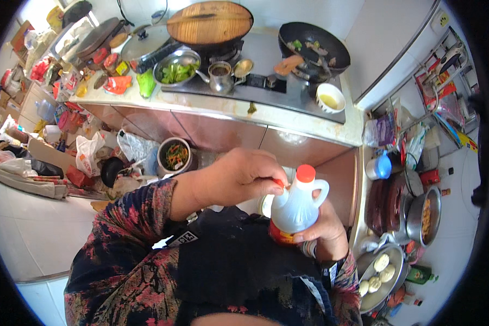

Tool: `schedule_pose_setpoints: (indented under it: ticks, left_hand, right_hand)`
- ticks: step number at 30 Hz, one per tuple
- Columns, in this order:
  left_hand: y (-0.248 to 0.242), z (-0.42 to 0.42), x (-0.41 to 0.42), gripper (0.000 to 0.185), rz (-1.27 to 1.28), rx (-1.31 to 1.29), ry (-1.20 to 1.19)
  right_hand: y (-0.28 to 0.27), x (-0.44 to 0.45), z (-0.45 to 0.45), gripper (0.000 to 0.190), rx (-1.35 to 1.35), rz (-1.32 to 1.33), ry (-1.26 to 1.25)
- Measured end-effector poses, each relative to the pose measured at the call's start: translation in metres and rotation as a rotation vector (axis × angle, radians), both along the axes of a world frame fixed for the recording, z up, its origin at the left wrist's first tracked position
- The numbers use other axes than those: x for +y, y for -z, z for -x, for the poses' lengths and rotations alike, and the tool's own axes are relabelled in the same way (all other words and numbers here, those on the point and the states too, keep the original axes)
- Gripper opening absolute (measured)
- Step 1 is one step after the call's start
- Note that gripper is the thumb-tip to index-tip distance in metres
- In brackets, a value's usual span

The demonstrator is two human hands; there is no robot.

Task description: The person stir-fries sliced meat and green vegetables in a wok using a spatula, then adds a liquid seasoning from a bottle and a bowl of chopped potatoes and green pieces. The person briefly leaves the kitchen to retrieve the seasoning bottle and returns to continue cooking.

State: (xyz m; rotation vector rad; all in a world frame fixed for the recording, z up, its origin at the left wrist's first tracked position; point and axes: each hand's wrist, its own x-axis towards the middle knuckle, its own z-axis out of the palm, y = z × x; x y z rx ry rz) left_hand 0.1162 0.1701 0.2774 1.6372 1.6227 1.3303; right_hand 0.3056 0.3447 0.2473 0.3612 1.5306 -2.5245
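In front of my body, my right hand (326, 234) holds a translucent white plastic jug-shaped bottle (295, 214) low on its side. The bottle has a loop handle, a large red screw cap (305, 173) and a red label near its base. My left hand (250, 175) reaches across from the left, fingers pinching a small red cap (278, 183) at the bottle's side spout. Whether that cap is still seated on the spout is hard to tell. Beyond the hands, a black wok (316, 45) on the stove contains green pieces and some cooked food.
A wooden lid (210, 22) covers another pan. Along the counter edge (212, 110) stand a metal bowl of green vegetables (177, 69), a metal pot with a spout (221, 81) and a white bowl of yellowish liquid (330, 99). At right are a pot (421, 216) and a basin of dough pieces (381, 281).
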Motion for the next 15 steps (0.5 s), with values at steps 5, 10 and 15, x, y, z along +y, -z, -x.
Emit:
schedule_pose_setpoints:
  ticks: [5,10,15]
  left_hand:
    - [0.004,-0.004,0.053,0.017,-0.014,0.236,-0.075]
    - [0.007,-0.003,0.092,0.018,0.154,0.230,-0.076]
    - [0.011,0.007,0.116,0.017,0.049,-0.129,0.053]
  right_hand:
    - [0.017,0.030,-0.017,0.111,0.023,-0.047,0.144]
    - [0.027,0.059,-0.031,0.111,0.019,-0.200,0.234]
    - [0.030,0.083,-0.019,0.105,0.013,-0.158,0.286]
